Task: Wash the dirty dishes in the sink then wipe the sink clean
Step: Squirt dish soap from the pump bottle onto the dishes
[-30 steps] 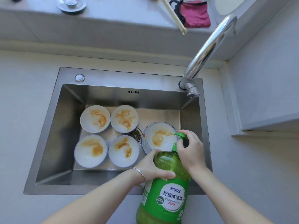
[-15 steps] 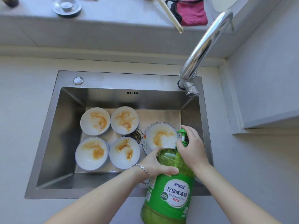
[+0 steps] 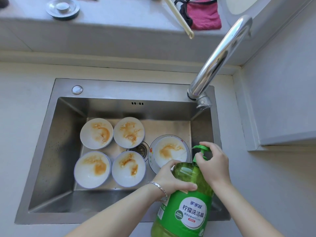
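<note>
Five dirty dishes lie on the floor of the sink (image 3: 42, 151): four bowls (image 3: 96, 133) stained orange-brown in a square at the left, the drain (image 3: 140, 149) beside them, and a fifth bowl (image 3: 171, 151) sitting on a plate (image 3: 151, 156) just right of it. Our left hand (image 3: 171, 178) clasps the shoulder of the green bottle (image 3: 188, 211), which stands tilted over the sink's front edge. Our right hand (image 3: 213, 163) is curled over the pump (image 3: 202, 148), fingers on its head and thumb by its neck, with the nozzle aimed at the fifth bowl. The tap (image 3: 220, 57) is at the far right, and no water shows. We judge the bottle heavy and nearly full, so a hard press could tip it off the edge onto the plate if the left hand's hold slackens. Soap may also overshoot, since the nozzle is so close to the sink wall, and the four bowls at the left would get none unless we re-aim. Against half a second ago, both grips are unchanged and no dish has moved. The pump head now stands clear of our fingers instead of half buried under them, and the bottle sits slightly further right.
</note>
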